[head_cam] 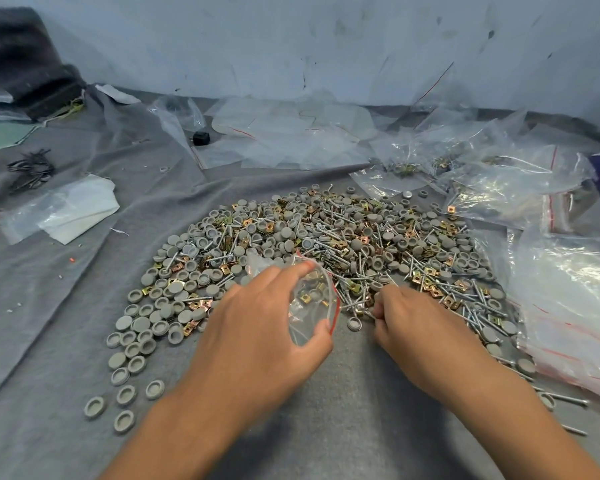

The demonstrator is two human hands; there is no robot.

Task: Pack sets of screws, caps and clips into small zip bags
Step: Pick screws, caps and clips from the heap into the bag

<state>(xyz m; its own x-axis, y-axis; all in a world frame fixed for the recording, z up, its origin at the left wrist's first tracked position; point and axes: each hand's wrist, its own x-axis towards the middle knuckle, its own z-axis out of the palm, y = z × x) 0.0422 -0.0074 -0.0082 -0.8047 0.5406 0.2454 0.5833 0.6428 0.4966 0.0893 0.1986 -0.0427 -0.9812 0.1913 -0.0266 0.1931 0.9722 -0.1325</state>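
Holding a small zip bag (312,303) open at its red-lined mouth with the left hand (257,327), thumb below and fingers curled over the top. Pinching a few screws out of the near edge of the heap with the right hand (407,323), fingertips closed on the shanks just beside the bag's mouth. Already showing at least one brass clip and a grey cap through the clear plastic, so looking partway filled, with the screws seemingly next to go in.

Moving outward: lying scattered on the grey felt (326,427) at lower left, loose grey caps (132,341). Spreading beyond both hands, the big mixed heap (326,230) of caps, screws and brass clips, plenty left to sort. Piling up along the right side, clear zip bags (575,306); farther back, some bags (465,174) appearing to hold hardware, though impossible to count finished sets. Sitting at far left, a flat stack of plastic bags (66,211) and a tangle of dark wire pieces (30,169). Lying against the back wall, more crumpled plastic and a small black block (201,137).

Judging overall: this set mid-fill, sealing not yet done, a large stock remaining.
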